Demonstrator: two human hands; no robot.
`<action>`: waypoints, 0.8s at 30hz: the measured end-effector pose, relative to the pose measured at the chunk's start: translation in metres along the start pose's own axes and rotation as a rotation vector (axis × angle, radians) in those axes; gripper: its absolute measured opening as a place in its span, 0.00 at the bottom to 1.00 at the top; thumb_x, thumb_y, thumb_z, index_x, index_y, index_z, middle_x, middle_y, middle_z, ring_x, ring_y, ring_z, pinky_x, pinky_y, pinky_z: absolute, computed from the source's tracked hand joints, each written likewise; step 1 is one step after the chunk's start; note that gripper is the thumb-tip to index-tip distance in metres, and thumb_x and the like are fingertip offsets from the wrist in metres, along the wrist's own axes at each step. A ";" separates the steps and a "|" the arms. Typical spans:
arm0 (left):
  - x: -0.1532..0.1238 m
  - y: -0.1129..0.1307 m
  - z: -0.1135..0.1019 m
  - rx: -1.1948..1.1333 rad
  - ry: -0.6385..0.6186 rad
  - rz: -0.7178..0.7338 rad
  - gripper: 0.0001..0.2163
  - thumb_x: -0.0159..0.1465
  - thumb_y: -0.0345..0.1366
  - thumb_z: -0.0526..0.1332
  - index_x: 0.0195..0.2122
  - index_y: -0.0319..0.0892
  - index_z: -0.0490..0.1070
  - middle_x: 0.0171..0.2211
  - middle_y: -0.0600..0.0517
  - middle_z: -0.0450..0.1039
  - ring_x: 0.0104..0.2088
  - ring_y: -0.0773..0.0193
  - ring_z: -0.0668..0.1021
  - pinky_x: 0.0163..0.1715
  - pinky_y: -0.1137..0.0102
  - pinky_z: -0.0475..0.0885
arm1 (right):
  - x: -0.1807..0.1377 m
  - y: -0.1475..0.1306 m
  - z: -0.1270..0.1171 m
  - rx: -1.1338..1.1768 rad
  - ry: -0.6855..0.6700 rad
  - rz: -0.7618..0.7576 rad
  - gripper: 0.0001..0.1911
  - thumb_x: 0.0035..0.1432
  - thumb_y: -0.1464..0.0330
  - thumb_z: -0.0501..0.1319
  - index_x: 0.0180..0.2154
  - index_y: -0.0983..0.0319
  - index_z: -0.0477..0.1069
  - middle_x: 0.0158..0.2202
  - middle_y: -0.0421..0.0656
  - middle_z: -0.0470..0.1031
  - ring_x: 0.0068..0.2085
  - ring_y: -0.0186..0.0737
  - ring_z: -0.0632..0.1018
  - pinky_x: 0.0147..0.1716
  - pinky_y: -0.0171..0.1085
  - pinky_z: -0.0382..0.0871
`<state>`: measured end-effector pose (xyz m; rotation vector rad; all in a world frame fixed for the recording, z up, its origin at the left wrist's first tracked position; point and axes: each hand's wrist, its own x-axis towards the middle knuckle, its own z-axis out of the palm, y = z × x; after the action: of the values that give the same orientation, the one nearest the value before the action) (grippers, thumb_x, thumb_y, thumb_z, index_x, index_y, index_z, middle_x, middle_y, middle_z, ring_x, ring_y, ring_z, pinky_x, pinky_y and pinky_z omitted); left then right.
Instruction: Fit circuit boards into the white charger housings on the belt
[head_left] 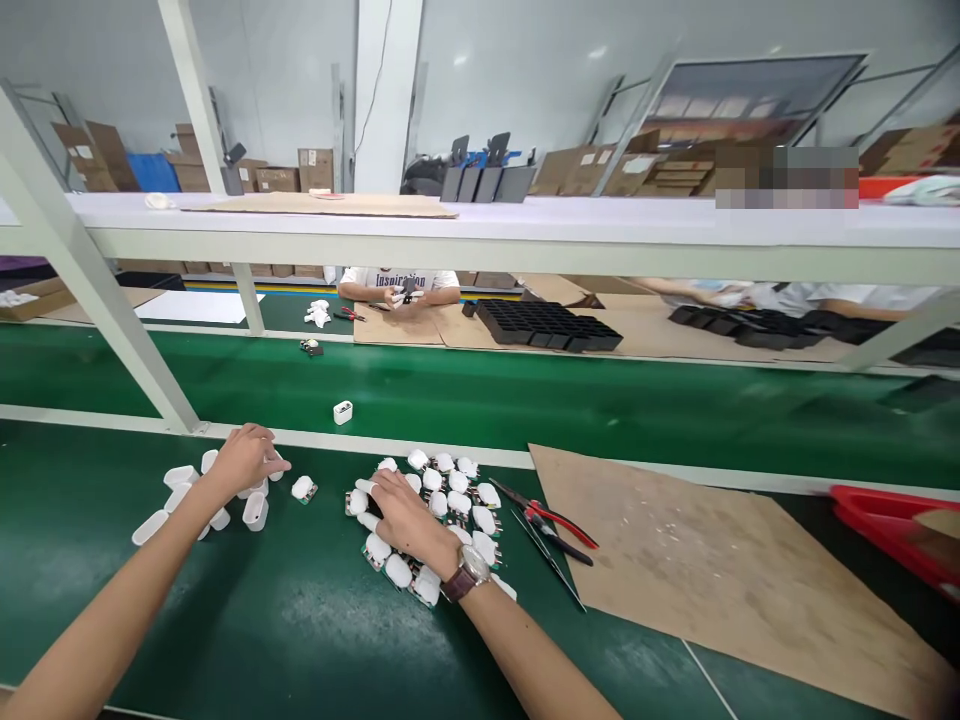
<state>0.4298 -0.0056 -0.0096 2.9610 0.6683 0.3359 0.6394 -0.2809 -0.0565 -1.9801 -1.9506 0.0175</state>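
My left hand (246, 462) is over a loose group of white plastic shells (256, 511), its fingers curled around one white plastic shell (277, 466) by the conveyor edge. My right hand (411, 518), with white finger cots and a wristwatch, reaches across a cluster of white-capped circuit board assemblies (458, 502). Its thumb and index finger are at either side of one such assembly (355, 503) at the cluster's left edge. A single assembly (304, 488) lies between my two hands.
Red-and-black pliers (547, 520) and tweezers (549, 560) lie right of the cluster, beside a cardboard sheet (720, 570). A red tray (900, 530) is at far right. A green conveyor (465, 395) carries a white shell (343, 412). A shelf beam (487, 250) crosses above; co-workers sit opposite.
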 end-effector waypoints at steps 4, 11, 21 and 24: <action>0.003 0.008 -0.001 -0.087 -0.021 0.028 0.13 0.63 0.48 0.68 0.28 0.44 0.80 0.43 0.43 0.82 0.52 0.41 0.79 0.54 0.50 0.73 | 0.000 -0.010 0.003 0.017 -0.017 -0.025 0.07 0.58 0.78 0.64 0.37 0.62 0.72 0.44 0.48 0.76 0.48 0.48 0.73 0.51 0.45 0.69; -0.052 0.077 -0.004 -0.460 0.009 0.193 0.04 0.70 0.37 0.61 0.38 0.45 0.71 0.54 0.47 0.73 0.53 0.56 0.78 0.55 0.62 0.73 | -0.008 -0.015 -0.003 0.043 0.001 0.013 0.10 0.59 0.80 0.60 0.41 0.63 0.73 0.45 0.50 0.76 0.49 0.51 0.75 0.53 0.50 0.73; -0.109 0.112 0.076 -0.834 -0.077 -0.105 0.31 0.66 0.38 0.70 0.66 0.53 0.57 0.58 0.49 0.73 0.59 0.52 0.78 0.60 0.55 0.75 | -0.044 -0.046 -0.019 0.297 0.298 -0.083 0.26 0.69 0.74 0.59 0.66 0.56 0.61 0.55 0.52 0.73 0.57 0.52 0.76 0.54 0.54 0.79; -0.113 0.113 0.082 -0.843 -0.049 -0.077 0.34 0.67 0.38 0.69 0.69 0.55 0.54 0.59 0.49 0.73 0.60 0.52 0.77 0.62 0.53 0.74 | -0.045 -0.056 -0.014 0.236 0.257 -0.098 0.28 0.69 0.75 0.59 0.67 0.57 0.59 0.57 0.53 0.72 0.59 0.53 0.74 0.58 0.57 0.76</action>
<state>0.3962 -0.1589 -0.0959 2.1292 0.4699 0.4088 0.5871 -0.3286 -0.0393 -1.6473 -1.7878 -0.0287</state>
